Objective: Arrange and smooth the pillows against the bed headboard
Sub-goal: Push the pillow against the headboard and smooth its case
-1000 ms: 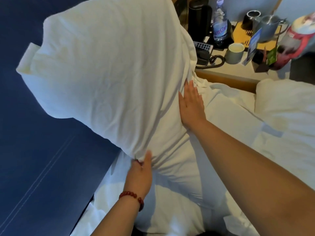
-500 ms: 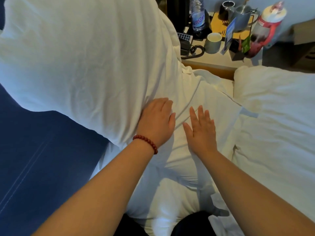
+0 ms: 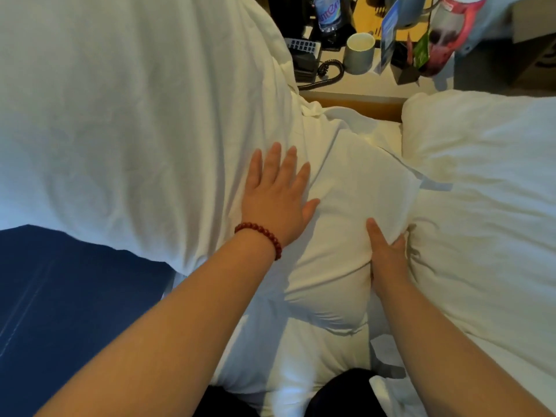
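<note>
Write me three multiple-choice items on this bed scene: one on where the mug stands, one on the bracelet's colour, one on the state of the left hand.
1. Where does the mug stand?
A. On the nightstand, next to the phone
B. On the bed
C. On the floor

2. What colour is the bead bracelet?
A. Green
B. Red
C. White

3. How is the left hand?
A. Clenched in a fist
B. Gripping a book
C. Flat, fingers straight, on the big pillow

Key:
1 A, the mug sits on the tabletop by the phone's coiled cord.
2 B, the beads on the left wrist are dark red.
3 C, the palm lies spread on the white pillow.
</note>
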